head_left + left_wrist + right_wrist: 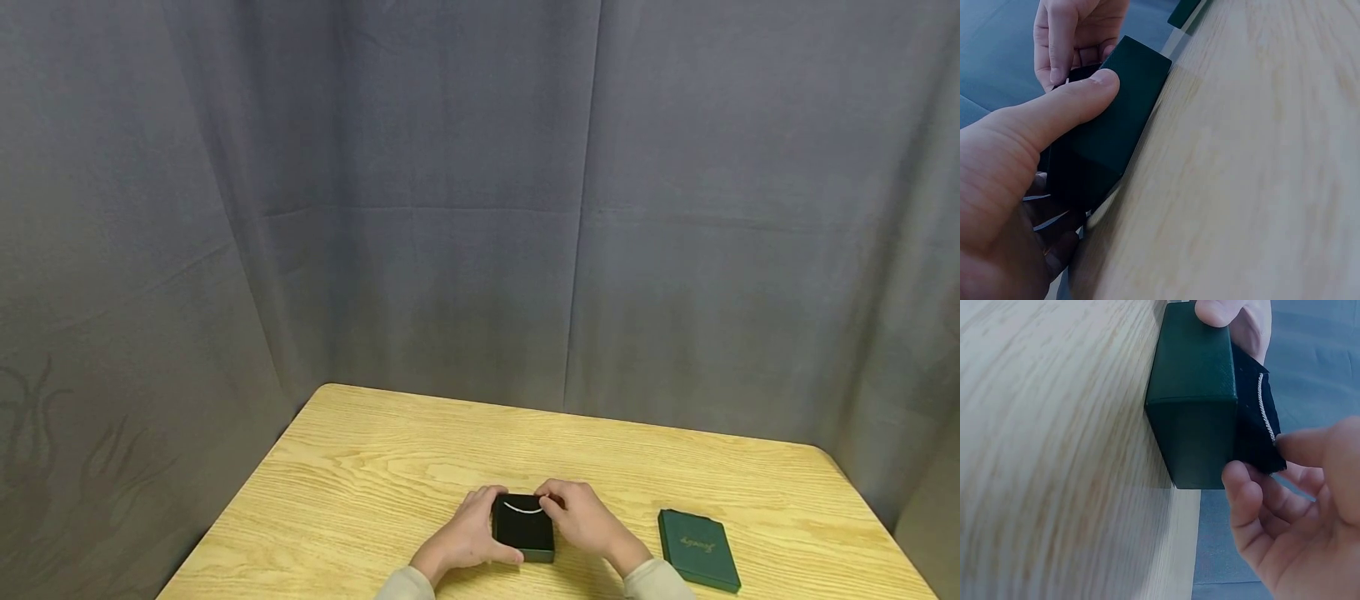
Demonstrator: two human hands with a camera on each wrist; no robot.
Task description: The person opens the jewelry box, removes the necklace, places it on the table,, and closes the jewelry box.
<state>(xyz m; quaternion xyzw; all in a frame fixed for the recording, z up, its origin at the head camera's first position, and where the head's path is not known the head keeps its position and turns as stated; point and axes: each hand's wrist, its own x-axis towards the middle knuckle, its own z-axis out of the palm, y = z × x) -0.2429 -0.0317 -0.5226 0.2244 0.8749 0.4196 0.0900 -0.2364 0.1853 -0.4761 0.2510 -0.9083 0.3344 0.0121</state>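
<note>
A small dark green jewelry box point(537, 556) sits on the table, its black padded insert point(519, 533) facing up. My left hand point(472, 530) grips the box from the left, thumb on its near side wall. A thin silvery chain point(519, 508) curves across the far part of the insert. At the far right corner, my right hand point(581, 515) pinches the insert by the chain's end. In the right wrist view the insert point(1254, 406) stands up past the rim of the green box point(1194, 362). Both ends of the chain are hard to make out.
A green box lid point(699, 550) with gold lettering lies on the wood-grain table point(360, 467), right of my right forearm. Grey curtains point(450, 250) hang behind the table and along its left side.
</note>
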